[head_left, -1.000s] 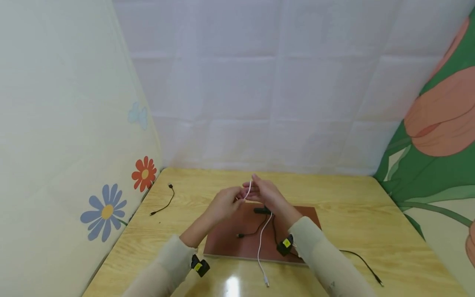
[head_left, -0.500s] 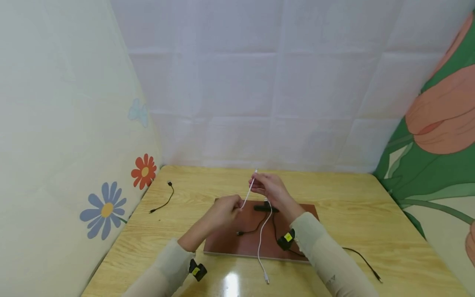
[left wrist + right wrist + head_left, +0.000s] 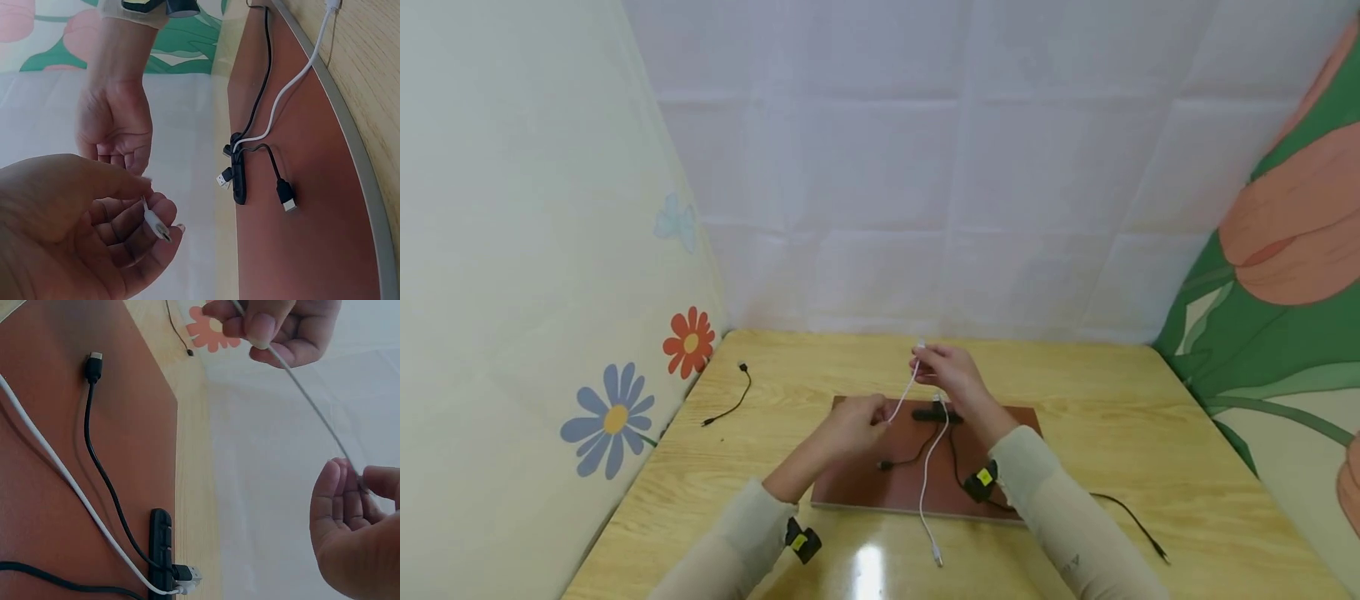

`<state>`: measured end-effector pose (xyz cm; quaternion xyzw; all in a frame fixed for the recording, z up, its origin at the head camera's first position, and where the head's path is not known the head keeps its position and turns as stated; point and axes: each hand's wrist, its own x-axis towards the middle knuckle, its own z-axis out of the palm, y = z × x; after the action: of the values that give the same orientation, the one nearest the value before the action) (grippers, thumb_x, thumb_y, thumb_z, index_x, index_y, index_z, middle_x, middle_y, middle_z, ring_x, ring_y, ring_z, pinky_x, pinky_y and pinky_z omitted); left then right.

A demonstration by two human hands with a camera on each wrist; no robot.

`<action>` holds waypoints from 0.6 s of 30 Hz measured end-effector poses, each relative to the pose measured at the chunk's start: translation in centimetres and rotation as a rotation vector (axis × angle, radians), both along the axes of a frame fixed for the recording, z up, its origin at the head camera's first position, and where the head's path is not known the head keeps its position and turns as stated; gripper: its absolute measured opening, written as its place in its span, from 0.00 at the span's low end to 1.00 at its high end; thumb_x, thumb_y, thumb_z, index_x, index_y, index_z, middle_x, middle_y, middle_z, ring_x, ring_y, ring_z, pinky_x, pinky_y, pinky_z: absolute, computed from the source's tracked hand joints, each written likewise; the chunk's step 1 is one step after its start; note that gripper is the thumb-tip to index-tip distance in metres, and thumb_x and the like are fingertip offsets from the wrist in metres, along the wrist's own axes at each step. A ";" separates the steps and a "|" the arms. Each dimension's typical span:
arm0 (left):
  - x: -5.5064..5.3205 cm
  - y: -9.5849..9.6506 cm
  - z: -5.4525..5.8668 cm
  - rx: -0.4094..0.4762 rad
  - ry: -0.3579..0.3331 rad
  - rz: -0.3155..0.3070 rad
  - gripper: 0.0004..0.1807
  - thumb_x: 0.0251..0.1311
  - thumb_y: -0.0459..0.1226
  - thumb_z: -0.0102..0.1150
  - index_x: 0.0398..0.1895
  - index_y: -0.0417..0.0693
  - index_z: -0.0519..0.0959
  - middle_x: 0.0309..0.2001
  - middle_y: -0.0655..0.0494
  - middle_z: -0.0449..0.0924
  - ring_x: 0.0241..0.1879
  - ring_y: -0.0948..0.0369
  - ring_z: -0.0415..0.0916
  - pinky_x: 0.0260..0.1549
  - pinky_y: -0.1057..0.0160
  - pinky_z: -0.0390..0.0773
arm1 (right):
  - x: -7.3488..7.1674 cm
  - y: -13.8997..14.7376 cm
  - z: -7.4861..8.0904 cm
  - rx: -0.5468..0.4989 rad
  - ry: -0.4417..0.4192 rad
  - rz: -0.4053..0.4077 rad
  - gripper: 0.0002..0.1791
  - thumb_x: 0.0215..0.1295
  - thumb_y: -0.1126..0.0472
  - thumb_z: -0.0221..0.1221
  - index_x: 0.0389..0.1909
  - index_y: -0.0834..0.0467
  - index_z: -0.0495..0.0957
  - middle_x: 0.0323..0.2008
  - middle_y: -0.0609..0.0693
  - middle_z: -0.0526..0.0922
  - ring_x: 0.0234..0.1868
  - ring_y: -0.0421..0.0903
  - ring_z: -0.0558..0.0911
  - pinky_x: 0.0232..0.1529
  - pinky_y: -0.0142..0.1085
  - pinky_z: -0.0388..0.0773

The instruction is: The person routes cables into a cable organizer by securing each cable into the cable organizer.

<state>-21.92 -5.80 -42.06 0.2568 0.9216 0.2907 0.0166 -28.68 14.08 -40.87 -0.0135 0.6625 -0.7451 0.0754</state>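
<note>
A short white USB cable [image 3: 906, 393] is stretched between my two hands above the board. My left hand [image 3: 853, 425] pinches it near one end; the small white plug [image 3: 157, 226] sticks out below the thumb in the left wrist view. My right hand [image 3: 955, 375] pinches the other end between thumb and fingers, with a white plug [image 3: 921, 342] showing above the fingertips. Below them, a black cable holder [image 3: 160, 544] lies at the far edge of the brown board [image 3: 857, 483]. A second white cable [image 3: 925, 483] and black cables [image 3: 270, 156] run from its slots.
One loose black cable [image 3: 741, 400] lies on the table's left side. To the right, another black cable [image 3: 1138, 525] extends across the wood past my right sleeve. A pale cloth [image 3: 880, 208] hangs behind the table, with patterned cloths on both sides.
My hands have drawn apart: the left moved down and left, the right slightly right. The white cable between them is now straight, and its plug shows above my right fingers.
</note>
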 end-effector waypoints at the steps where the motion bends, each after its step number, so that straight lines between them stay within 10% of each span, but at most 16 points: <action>1: 0.0 0.1 -0.1 -0.006 -0.007 0.004 0.04 0.67 0.34 0.63 0.34 0.46 0.78 0.26 0.60 0.78 0.24 0.66 0.71 0.25 0.67 0.72 | 0.1 0.1 -0.1 0.013 0.009 0.002 0.17 0.75 0.63 0.57 0.54 0.74 0.76 0.30 0.47 0.84 0.30 0.38 0.83 0.37 0.30 0.83; 13: -0.5 0.6 -1.5 -0.131 0.146 -0.113 0.18 0.66 0.32 0.64 0.22 0.52 0.68 0.20 0.63 0.66 0.23 0.65 0.63 0.25 0.66 0.65 | 0.0 1.6 -1.6 0.359 0.069 0.021 0.17 0.70 0.66 0.62 0.55 0.72 0.80 0.46 0.64 0.86 0.34 0.40 0.87 0.46 0.40 0.85; 18: -0.4 1.0 -1.9 -0.227 0.220 -0.145 0.19 0.60 0.27 0.62 0.20 0.53 0.66 0.21 0.64 0.63 0.24 0.65 0.62 0.24 0.68 0.64 | -0.4 1.7 -2.5 0.613 0.162 -0.002 0.11 0.68 0.63 0.64 0.46 0.67 0.85 0.34 0.57 0.88 0.30 0.41 0.86 0.33 0.38 0.84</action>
<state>-22.30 -4.82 -44.01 0.3492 0.9238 0.1531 -0.0349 -29.04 15.79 -43.35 -0.0490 0.8601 -0.5073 0.0221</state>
